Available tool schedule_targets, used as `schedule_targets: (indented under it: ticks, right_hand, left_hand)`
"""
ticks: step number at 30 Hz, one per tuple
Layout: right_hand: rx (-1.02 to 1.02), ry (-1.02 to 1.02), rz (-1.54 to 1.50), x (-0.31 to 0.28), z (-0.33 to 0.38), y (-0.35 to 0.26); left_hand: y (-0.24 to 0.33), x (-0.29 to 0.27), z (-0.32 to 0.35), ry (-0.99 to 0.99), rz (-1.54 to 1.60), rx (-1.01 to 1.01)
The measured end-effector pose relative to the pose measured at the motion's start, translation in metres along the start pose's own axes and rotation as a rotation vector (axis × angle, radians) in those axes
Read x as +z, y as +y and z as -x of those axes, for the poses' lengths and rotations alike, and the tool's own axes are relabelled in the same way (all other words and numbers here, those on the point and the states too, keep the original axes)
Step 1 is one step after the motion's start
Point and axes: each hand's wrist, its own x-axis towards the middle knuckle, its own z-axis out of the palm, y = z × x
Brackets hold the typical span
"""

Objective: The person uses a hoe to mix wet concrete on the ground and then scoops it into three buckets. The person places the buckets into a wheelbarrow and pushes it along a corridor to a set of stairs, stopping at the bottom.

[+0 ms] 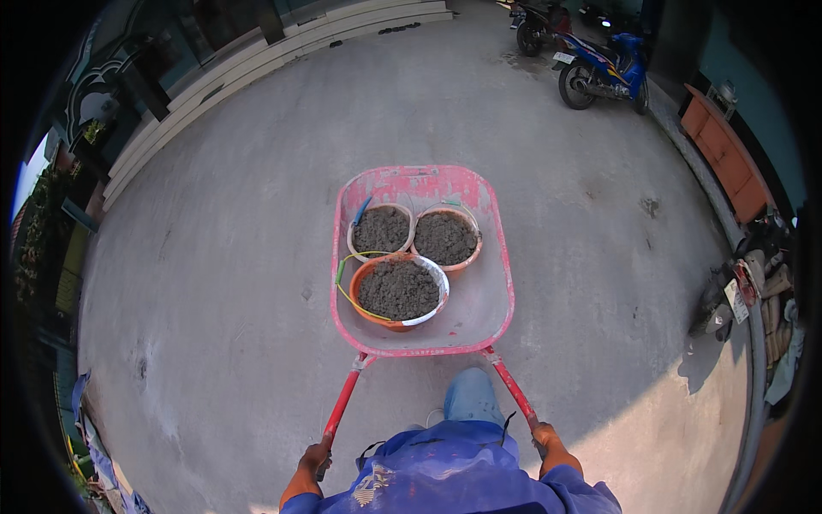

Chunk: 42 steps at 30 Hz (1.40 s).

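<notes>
1. The concrete floor fills most of the view, pale grey, with a few dark stains. The person stands on it at the lower edge, in blue sleeves and orange gloves.

2. A blue motorbike is parked at the upper right, well apart from the person. A second, darker one stands just behind it.

3. The wheelbarrow sits in the middle of the floor, straight ahead of the person. Its tray is pink-red with worn, whitish paint, and two red handles run back from it toward the hands. It carries three round pails, all in the left and far part of the tray; the near right part is bare.

4. The orange pail is nearest the person and the biggest of the three. It has a white patch on its rim and a yellow-green wire handle lying off to the left. It is filled close to the rim with a dark grey, grainy mix.

5. The far right pail, pinkish orange, touches the orange one and holds the same grey mix.

6. The far left pail, pale-rimmed, is just beside both and is also full of grey mix.

7. The left hand is closed around the end of the left handle.

8. The right hand is closed around the end of the right handle.
</notes>
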Motion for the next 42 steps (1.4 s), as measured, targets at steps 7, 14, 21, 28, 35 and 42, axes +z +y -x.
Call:
schedule_targets:
  ticks: [7,14,21,28,35,42]
  right_hand:
    - [0.000,-0.062,0.130,-0.020,0.004,0.003]
    - [-0.033,-0.038,0.070,-0.025,-0.007,0.010]
    - [0.004,-0.063,0.059,-0.026,-0.002,0.011]
    - [0.053,-0.071,0.179,-0.028,0.013,0.010]
    - [-0.036,0.068,0.180,-0.042,0.003,0.022]
    - [0.005,0.098,0.094,-0.039,0.038,-0.018]
  left_hand:
    - [0.012,0.013,0.037,0.014,0.027,-0.022]
    - [-0.010,-0.013,0.036,-0.167,0.193,0.181]
    - [-0.009,0.004,0.040,-0.210,0.292,-0.011]
    - [-0.018,0.003,0.045,-0.061,0.171,-0.022]
    - [-0.019,0.025,0.029,-0.051,0.122,0.013]
    - [-0.021,0.005,0.034,-0.089,0.180,0.015]
